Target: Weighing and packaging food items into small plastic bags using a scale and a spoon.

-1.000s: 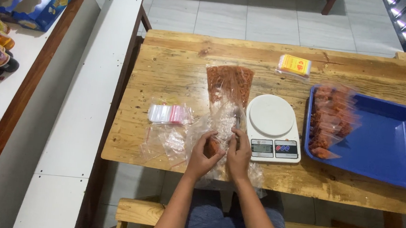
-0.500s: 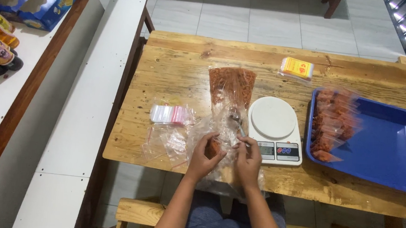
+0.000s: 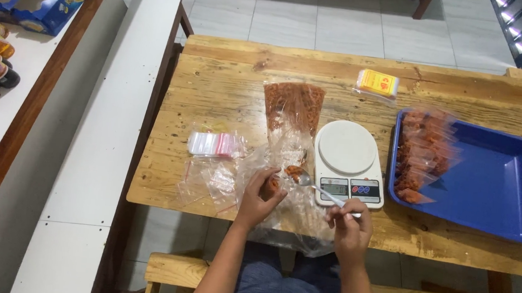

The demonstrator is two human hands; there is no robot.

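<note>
We've got the right hand (image 3: 352,227) gripping a spoon (image 3: 307,181) w/ orange-red snack on it, tip right over the small clear bag (image 3: 278,179) the left hand (image 3: 260,192) pinches. Both sit at the desk (image 3: 228,95) edge, just left of the white scale (image 3: 349,162).

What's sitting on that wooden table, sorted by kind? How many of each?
Kitchen scale: 1
Blue tray, with filled snack packets stacked too blurred to count: 1
Large clear bag of orange-red snack: 1
Spoon, held by the right hand: 1
Yellow packet: 1
Bundle of small empty zip bags: 1
Total: 6
</note>
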